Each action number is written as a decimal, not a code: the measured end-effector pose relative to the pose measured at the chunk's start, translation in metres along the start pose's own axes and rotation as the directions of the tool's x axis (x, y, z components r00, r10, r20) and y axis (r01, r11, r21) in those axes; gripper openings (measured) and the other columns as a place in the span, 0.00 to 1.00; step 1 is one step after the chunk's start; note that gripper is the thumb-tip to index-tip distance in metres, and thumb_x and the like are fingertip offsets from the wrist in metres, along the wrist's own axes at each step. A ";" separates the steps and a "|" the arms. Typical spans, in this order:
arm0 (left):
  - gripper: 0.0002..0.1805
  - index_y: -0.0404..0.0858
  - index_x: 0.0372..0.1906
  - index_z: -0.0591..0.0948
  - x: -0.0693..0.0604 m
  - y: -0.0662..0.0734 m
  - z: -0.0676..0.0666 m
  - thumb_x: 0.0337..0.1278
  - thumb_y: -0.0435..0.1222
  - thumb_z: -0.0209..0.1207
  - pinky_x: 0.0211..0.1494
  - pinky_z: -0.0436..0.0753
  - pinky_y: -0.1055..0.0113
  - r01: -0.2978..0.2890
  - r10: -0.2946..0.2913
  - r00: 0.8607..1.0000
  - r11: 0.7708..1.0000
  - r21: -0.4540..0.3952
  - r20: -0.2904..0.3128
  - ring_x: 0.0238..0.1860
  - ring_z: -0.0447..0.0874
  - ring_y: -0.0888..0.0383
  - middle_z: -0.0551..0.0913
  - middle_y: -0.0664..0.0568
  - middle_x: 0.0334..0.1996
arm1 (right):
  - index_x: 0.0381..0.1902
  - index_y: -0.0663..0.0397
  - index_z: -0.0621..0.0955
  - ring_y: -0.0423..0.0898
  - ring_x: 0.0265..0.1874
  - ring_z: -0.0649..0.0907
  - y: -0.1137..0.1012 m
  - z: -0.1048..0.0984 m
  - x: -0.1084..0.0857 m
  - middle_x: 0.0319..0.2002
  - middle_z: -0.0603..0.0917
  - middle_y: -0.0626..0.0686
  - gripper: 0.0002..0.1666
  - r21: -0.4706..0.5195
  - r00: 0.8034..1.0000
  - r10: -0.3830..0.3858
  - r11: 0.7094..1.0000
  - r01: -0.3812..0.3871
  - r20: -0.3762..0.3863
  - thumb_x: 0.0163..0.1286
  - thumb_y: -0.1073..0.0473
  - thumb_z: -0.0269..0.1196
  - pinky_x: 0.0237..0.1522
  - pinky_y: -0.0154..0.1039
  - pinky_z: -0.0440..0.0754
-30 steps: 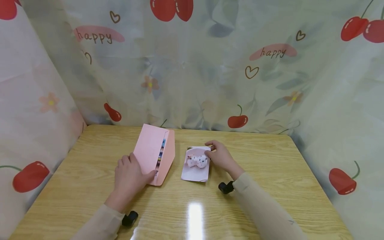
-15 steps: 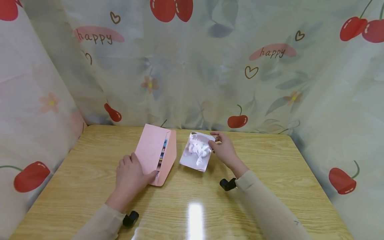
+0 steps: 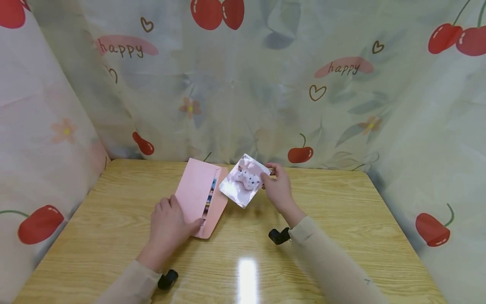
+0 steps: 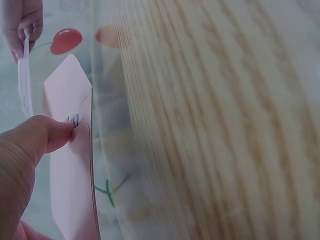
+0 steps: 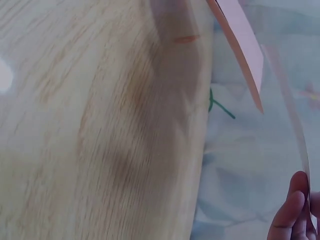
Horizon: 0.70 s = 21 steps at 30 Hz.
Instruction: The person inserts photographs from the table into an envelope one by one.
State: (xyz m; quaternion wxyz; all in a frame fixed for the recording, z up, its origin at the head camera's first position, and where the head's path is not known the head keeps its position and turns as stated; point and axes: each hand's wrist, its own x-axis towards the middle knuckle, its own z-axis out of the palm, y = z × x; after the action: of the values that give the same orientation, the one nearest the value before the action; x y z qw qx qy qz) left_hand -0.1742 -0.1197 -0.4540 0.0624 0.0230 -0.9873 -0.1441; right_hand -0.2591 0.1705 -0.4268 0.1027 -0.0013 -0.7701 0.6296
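Note:
A pink envelope [image 3: 195, 181] with its flap open is held in my left hand [image 3: 168, 226], the thumb at the opening. Inside, a strip of colourful printed cards or photos [image 3: 209, 198] shows along the mouth. My right hand [image 3: 279, 185] pinches a photo card [image 3: 235, 190] by its right edge; it bears a white spotted bow-like shape and catches glare. In the head view the tilted card overlaps the edge of the envelope's flap. The left wrist view shows the thumb [image 4: 55, 132] on the envelope. Seen edge-on, the card [image 5: 292, 115] is in the right wrist view.
Both hands are above a wooden table [image 3: 322, 202]. A patterned curtain [image 3: 231, 84] with cherries and "happy" lettering closes off the back and sides. Light reflects from the table's front [image 3: 247, 278]. Small black devices sit at both wrists.
My right hand has lifted the photo card off the table, turned it and brought it up and left to the envelope. The left hand and envelope have shifted slightly right.

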 end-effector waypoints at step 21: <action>0.64 0.19 0.63 0.60 -0.004 0.008 0.003 0.35 0.67 0.66 0.56 0.68 0.42 -0.027 0.027 0.999 1.000 0.002 -0.028 0.54 0.65 0.34 0.66 0.27 0.53 | 0.53 0.59 0.75 0.57 0.26 0.83 0.000 0.016 -0.008 0.39 0.74 0.58 0.18 -0.043 0.999 0.027 0.999 -0.026 0.027 0.66 0.64 0.63 0.34 0.47 0.83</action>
State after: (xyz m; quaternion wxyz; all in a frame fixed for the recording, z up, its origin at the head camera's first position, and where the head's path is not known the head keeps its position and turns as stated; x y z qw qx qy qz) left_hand -0.1707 -0.1106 -0.4549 0.0782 0.0119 -0.9867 -0.1422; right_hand -0.2541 0.1543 -0.4306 0.0837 -0.0050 -0.7845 0.6144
